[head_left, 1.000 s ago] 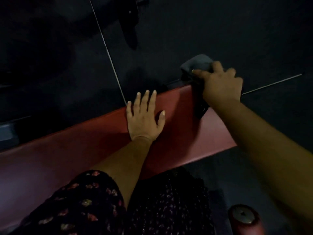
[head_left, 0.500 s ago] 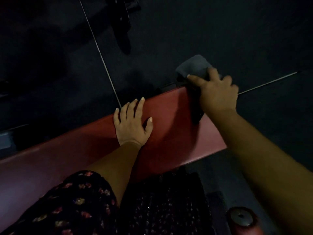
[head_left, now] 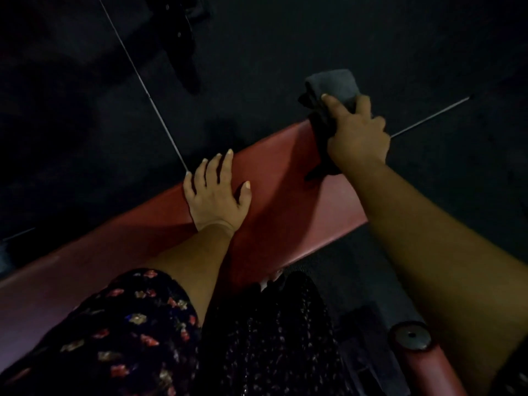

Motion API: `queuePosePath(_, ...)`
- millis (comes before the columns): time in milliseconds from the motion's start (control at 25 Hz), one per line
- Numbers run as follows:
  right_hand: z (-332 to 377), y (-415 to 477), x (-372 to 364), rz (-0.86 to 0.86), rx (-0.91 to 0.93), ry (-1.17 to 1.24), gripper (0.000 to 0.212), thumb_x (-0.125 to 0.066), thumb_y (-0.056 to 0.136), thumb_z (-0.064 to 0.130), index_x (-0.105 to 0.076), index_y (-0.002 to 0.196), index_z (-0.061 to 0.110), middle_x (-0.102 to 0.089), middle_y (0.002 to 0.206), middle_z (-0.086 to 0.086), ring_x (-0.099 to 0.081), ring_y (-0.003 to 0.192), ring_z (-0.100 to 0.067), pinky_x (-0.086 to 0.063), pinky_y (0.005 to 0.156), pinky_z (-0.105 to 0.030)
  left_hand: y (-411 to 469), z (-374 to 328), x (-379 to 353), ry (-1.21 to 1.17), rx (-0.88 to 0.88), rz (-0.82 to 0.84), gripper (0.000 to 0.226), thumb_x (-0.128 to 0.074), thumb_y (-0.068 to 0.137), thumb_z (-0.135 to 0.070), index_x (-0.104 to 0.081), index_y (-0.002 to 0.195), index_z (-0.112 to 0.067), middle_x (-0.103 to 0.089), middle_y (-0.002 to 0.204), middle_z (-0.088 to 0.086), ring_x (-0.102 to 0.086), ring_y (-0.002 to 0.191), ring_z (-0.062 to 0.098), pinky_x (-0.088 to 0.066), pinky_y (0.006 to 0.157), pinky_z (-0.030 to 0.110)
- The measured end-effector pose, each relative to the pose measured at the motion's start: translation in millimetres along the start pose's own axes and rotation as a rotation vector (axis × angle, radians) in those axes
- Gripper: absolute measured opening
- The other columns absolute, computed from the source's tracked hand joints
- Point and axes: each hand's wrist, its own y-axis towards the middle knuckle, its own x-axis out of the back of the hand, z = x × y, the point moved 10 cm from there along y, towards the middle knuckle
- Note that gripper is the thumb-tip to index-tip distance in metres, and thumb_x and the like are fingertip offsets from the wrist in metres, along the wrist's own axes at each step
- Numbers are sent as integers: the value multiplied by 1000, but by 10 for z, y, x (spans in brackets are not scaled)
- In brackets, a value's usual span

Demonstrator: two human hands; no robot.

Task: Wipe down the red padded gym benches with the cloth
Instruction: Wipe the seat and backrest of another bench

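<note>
A long red padded bench (head_left: 280, 178) runs diagonally from the lower left to the upper right. My left hand (head_left: 215, 192) rests flat on its top near the far edge, fingers spread. My right hand (head_left: 354, 132) grips a dark grey cloth (head_left: 333, 84) at the bench's far right end. The cloth bunches up above my fingers and hangs over the pad's far edge. Part of the cloth is hidden under my palm.
Dark floor (head_left: 285, 38) with thin pale seams surrounds the bench. A black strap-like object (head_left: 183, 47) lies on the floor at the top. A red padded roller with a metal end cap (head_left: 414, 341) stands at the lower right. My flowered sleeve (head_left: 128, 332) fills the lower left.
My right hand with the cloth has slid along the bench's end towards its far edge. My left hand has stayed flat on the pad, shifting only slightly as the view moved.
</note>
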Motion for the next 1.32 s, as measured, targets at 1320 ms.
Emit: queuePosePath(1320, 766, -2938, 2948, 48, 82, 34, 47, -60, 83, 26, -58, 128, 36, -59, 120, 0, -56, 101, -25, -53, 91, -42, -300, -410, 4314, 8, -674, 284, 71, -60, 90, -56, -34, 150, -31, -47, 141, 1, -49, 126, 18, -40, 108, 41)
